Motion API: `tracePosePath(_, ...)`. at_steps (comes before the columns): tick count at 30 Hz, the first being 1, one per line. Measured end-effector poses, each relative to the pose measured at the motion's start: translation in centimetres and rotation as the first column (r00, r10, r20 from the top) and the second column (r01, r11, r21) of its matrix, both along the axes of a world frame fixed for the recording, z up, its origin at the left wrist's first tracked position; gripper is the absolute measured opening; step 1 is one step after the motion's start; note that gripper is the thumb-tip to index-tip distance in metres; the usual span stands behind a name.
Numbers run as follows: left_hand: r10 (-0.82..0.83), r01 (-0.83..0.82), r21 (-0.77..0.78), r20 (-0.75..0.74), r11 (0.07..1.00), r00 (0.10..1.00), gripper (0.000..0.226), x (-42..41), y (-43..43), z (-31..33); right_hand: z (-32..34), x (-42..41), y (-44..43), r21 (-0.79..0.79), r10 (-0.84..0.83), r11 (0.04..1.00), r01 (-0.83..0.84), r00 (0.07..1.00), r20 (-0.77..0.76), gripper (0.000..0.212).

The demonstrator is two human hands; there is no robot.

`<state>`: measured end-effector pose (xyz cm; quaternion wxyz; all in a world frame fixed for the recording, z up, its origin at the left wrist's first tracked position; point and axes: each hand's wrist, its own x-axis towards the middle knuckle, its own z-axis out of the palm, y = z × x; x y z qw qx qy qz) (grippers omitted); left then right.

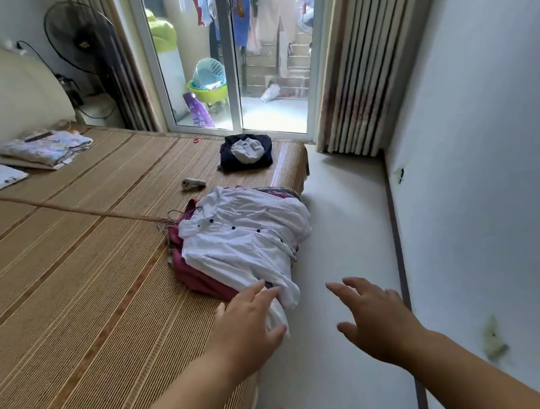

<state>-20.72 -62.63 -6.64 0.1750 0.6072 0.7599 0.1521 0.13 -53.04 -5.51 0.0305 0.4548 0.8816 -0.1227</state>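
Two empty hands spread, left hand (246, 324) touching the white shirt (249, 238), right hand (376, 317) near: a lopsided tug could spill the pile (199, 278) off the bed (66, 282).

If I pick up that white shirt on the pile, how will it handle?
The white shirt will probably be floppy: it lies creased, and a part droops off the bed by the left hand. It looks thin, so likely light. Lifted from one end, it may drag the maroon garment beneath.
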Motion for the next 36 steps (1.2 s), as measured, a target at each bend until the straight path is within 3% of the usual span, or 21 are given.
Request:
tracePosePath(10,0.121,-0.121,-0.006,0.002,0.993,0.993,0.06,-13.3,19.8,0.3,1.0,-15.4,22.7,0.043,0.186,0.982,-0.186,0.983,0.003,0.065)
tracePosePath(19,0.363,-0.361,-0.059,0.03,0.931,0.931,0.06,-22.2,29.0,-1.6,0.4,-28.5,37.0,-0.018,0.393,0.919,-0.393,0.92,-0.009,0.064)
tracePosePath(24,0.571,-0.568,-0.119,-0.017,0.814,0.821,0.058,-26.8,33.7,-3.4,-2.3,-36.2,46.3,-0.061,0.568,0.822,-0.566,0.823,0.013,0.064)
tracePosePath(30,0.828,-0.792,-0.256,0.065,0.554,0.557,0.064,-28.1,39.0,-6.7,-4.7,-44.7,56.7,-0.141,0.791,0.61,-0.78,0.611,0.037,0.062)
tracePosePath(36,0.915,-0.87,-0.284,0.124,0.403,0.383,0.061,-28.8,43.1,-9.1,-7.9,-50.6,61.3,-0.208,0.873,0.487,-0.848,0.48,0.089,0.058)
